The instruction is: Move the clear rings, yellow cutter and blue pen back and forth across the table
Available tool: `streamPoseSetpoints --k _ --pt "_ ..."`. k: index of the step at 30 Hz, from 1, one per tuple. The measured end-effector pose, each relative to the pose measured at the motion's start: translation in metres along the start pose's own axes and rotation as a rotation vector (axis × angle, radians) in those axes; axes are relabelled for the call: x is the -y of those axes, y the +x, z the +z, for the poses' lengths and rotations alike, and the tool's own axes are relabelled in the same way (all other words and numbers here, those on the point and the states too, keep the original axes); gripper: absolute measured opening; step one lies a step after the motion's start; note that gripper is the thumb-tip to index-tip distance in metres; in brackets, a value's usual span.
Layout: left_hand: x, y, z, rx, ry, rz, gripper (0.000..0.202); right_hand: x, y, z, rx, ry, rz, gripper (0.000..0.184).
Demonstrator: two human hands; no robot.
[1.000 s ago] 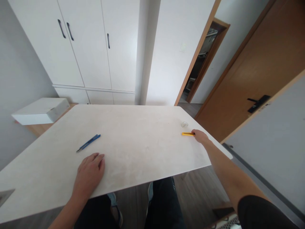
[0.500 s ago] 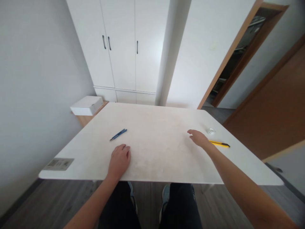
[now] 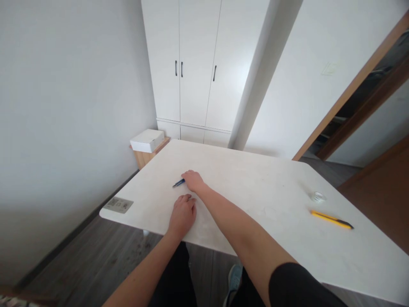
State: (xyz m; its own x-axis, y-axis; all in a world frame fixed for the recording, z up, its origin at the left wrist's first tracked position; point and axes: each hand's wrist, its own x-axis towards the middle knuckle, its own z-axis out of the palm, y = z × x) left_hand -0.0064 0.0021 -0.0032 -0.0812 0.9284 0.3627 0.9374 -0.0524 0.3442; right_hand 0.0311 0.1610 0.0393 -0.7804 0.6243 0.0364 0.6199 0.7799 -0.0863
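My right hand (image 3: 193,181) reaches across my body to the left part of the white table (image 3: 255,187) and lies over a blue pen (image 3: 178,183), whose left end sticks out from under the fingers. Whether the fingers grip the pen cannot be told. My left hand (image 3: 182,214) rests flat on the table near its front edge, just below the right hand, holding nothing.
A yellow utility knife (image 3: 332,219) and a small roll of clear tape (image 3: 318,197) lie at the table's right side. A white box (image 3: 147,140) sits on a low wooden stand beyond the left corner. White cupboards (image 3: 194,68) stand behind; a sticker (image 3: 118,205) marks the near left corner.
My right hand left the yellow knife on the right and swept left across the table onto the blue pen. The head camera turned left. My left hand stayed flat.
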Motion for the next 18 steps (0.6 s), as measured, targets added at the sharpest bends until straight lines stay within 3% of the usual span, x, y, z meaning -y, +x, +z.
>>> streamPoseSetpoints --k 4,8,10,13,18 --pt "0.003 0.000 0.001 -0.008 0.003 0.033 0.031 0.000 -0.015 -0.001 -0.014 -0.049 0.073 0.030" --pt "0.008 0.001 0.005 -0.014 -0.014 0.056 0.035 -0.030 -0.075 -0.006 -0.037 -0.035 0.177 0.029" --pt "0.010 0.000 0.009 -0.021 -0.013 0.071 0.037 -0.065 -0.125 -0.010 -0.042 -0.020 0.264 0.031" --pt "0.015 0.000 0.015 -0.046 0.040 0.098 0.039 -0.135 -0.228 -0.024 -0.058 0.013 0.431 0.033" --pt "0.018 0.000 0.020 -0.061 0.108 0.133 0.042 -0.239 -0.408 -0.063 -0.001 -0.086 0.937 0.031"
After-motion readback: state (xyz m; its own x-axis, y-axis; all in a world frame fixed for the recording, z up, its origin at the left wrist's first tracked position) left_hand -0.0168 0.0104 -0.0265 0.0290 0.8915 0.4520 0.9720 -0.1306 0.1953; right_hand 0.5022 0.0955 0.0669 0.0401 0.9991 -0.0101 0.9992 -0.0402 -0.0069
